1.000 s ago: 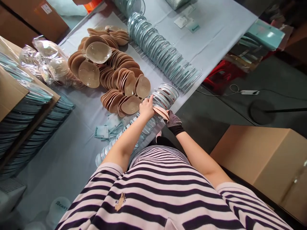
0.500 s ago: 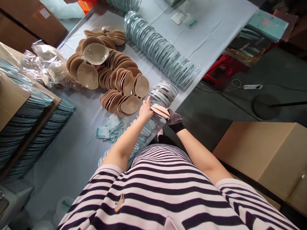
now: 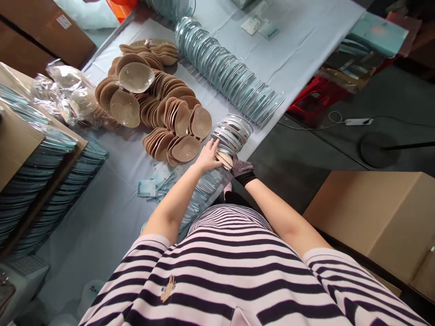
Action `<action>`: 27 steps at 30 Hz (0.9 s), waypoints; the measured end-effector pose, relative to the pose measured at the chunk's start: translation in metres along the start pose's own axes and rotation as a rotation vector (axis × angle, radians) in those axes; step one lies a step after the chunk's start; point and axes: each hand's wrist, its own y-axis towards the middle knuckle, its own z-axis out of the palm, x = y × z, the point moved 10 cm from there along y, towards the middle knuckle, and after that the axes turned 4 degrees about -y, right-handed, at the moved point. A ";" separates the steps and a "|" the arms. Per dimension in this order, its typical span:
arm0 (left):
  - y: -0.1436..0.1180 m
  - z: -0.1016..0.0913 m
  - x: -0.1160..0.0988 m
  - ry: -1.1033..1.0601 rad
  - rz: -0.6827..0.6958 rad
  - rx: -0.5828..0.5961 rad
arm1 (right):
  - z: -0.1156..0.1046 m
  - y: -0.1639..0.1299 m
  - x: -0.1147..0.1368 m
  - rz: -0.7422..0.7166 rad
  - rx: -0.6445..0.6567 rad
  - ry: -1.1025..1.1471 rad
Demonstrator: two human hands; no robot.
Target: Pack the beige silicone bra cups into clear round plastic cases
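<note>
Between my hands is a pale beige bra cup [image 3: 224, 159], edge toward me, right at the front of a short row of clear plastic cases [image 3: 233, 131]. My bare left hand [image 3: 208, 156] grips its left side, thumb below and fingers reaching up against the nearest case. On the other side, my right hand [image 3: 242, 166], in a dark dotted glove, closes on its right end; those fingertips are partly hidden. Several brown adhesive bra cups [image 3: 185, 148] lie in fanned stacks to the left. Below my left wrist are small printed packets [image 3: 147, 188].
A long row of nested clear cases [image 3: 227, 68] runs across the table [image 3: 299, 40]. More cases [image 3: 207, 185] lie under my left forearm. Plastic-wrapped cups [image 3: 78, 102] and filled cartons [image 3: 50, 156] stand left. A cardboard box [image 3: 360, 208] and red stool [image 3: 316, 99] are right.
Both hands have shifted slightly left with the bra cup, bringing it against the front of the short row of cases. My left fingers have spread up toward the cases.
</note>
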 end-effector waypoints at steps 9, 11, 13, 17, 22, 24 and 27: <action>0.002 0.014 -0.008 0.024 -0.015 0.108 | -0.013 0.002 -0.014 0.046 -0.076 0.014; 0.000 0.014 -0.009 0.031 -0.029 0.103 | -0.015 -0.004 -0.013 0.022 -0.049 0.039; -0.002 0.016 -0.007 0.027 -0.060 0.111 | -0.017 -0.013 -0.013 -0.027 -0.032 0.073; -0.007 0.018 -0.002 -0.017 -0.123 0.128 | -0.013 -0.024 -0.015 -0.080 -0.056 0.129; -0.008 0.017 -0.008 -0.025 -0.077 0.146 | 0.017 -0.018 -0.018 -0.002 -0.063 0.225; -0.008 0.015 -0.010 0.001 -0.057 0.139 | 0.029 -0.016 -0.015 0.001 -0.037 0.260; -0.010 0.016 -0.008 -0.008 -0.071 0.164 | 0.035 -0.015 -0.017 0.053 -0.028 0.346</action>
